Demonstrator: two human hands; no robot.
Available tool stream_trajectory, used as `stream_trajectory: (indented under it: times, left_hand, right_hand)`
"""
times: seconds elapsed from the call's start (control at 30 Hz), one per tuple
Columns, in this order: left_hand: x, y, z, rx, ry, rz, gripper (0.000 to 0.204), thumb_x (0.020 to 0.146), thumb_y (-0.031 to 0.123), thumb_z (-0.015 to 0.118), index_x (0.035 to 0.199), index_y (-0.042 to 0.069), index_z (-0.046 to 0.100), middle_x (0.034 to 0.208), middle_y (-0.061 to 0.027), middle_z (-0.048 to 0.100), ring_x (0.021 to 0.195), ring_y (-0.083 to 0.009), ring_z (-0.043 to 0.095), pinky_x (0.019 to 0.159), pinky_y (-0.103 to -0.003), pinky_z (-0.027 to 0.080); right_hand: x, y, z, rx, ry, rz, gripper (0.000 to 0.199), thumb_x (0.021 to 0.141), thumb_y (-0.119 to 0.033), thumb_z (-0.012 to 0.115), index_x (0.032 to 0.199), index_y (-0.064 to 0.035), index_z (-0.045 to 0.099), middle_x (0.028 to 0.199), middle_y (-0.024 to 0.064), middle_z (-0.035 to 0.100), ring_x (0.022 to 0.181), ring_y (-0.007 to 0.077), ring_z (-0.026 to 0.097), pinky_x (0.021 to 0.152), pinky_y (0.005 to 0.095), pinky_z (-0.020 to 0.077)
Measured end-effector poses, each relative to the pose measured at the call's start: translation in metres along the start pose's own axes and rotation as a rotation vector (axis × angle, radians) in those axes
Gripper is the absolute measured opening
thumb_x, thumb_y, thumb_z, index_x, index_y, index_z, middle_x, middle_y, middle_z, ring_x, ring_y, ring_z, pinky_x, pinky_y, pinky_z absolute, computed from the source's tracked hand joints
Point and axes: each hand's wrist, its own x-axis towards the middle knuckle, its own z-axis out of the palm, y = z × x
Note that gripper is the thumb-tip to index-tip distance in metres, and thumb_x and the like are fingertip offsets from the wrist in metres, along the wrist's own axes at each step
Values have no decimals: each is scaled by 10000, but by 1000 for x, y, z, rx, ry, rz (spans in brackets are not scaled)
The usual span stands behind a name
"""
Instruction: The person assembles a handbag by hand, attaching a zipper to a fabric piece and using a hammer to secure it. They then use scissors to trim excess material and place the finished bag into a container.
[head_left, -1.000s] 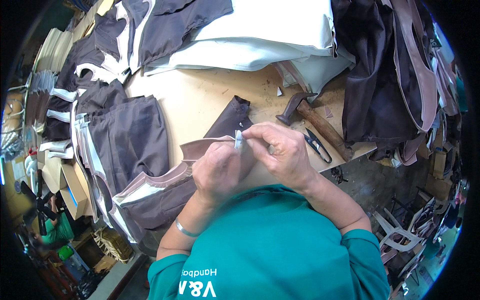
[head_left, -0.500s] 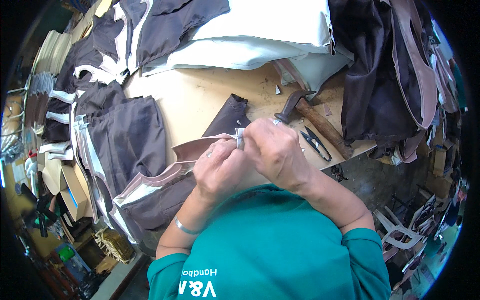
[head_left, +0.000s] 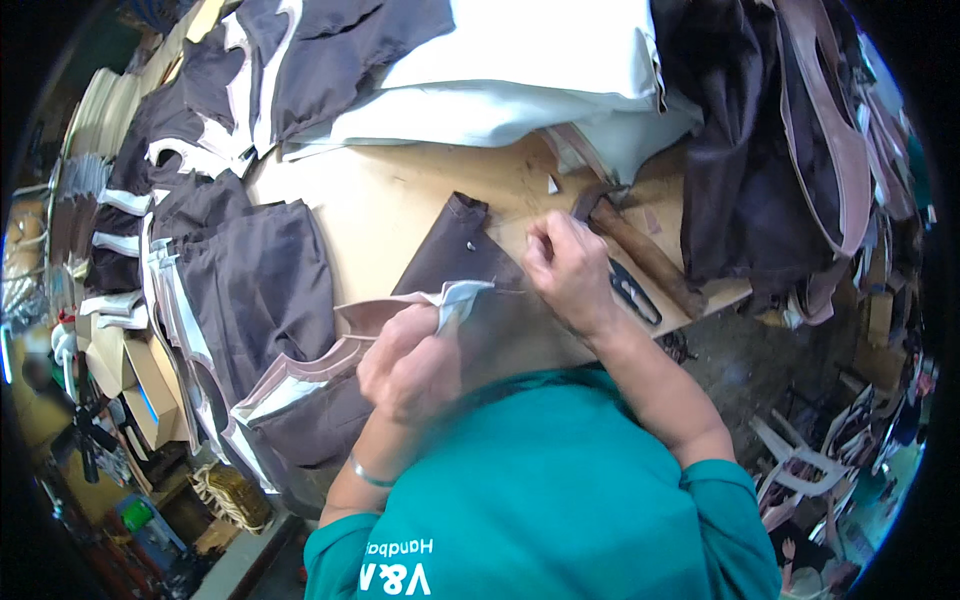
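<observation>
Your left hand (head_left: pixel 410 360) pinches the pale folded edge of a brown leather panel (head_left: pixel 455 270) that lies on the worktop (head_left: pixel 390 200) in front of you. Your right hand (head_left: pixel 570 270) is closed, fingertips pressed together as if on a fine thread or needle; too small to tell. The panel looks soft, limp and light, so hold it near the seam edge, not the loose flap. A hammer (head_left: pixel 640 250) lies just right of that hand. Cardboard boxes (head_left: pixel 135 370), tan, one with a blue patch, sit low at your left.
</observation>
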Motion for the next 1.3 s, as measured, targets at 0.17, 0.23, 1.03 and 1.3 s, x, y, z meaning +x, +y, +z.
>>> stream_trajectory:
  times: [0.17,0.23,1.03,1.3]
  left_hand:
    - [2,-1,-6,-154,34,-225,216,763,-98,599,855,28,448,787,-127,583,699,-164,538,646,-250,452]
    - [3,-3,-8,-214,14,-296,226,773,-94,590,882,32,437,821,-121,576,726,-145,526,674,-234,439]
    - [0,34,-47,-238,-69,-648,328,619,1,712,835,47,470,727,-47,502,722,-143,523,639,-245,421]
    - [-11,39,-55,-205,-2,-723,305,617,3,701,837,42,494,719,-39,524,662,-142,523,593,-251,420]
  right_hand:
    - [14,-32,-35,157,-105,-85,41,756,32,542,779,2,527,640,122,505,548,283,504,520,353,407]
    - [9,-37,-53,182,-319,-88,53,746,39,547,772,5,516,640,121,498,552,289,494,522,363,396]
    - [16,-71,-6,1302,-998,510,228,870,-259,575,878,-31,571,719,0,557,615,75,535,554,223,471]
    - [22,-77,-11,1295,-1102,522,224,865,-251,582,885,-28,579,737,7,574,630,79,555,569,228,488]
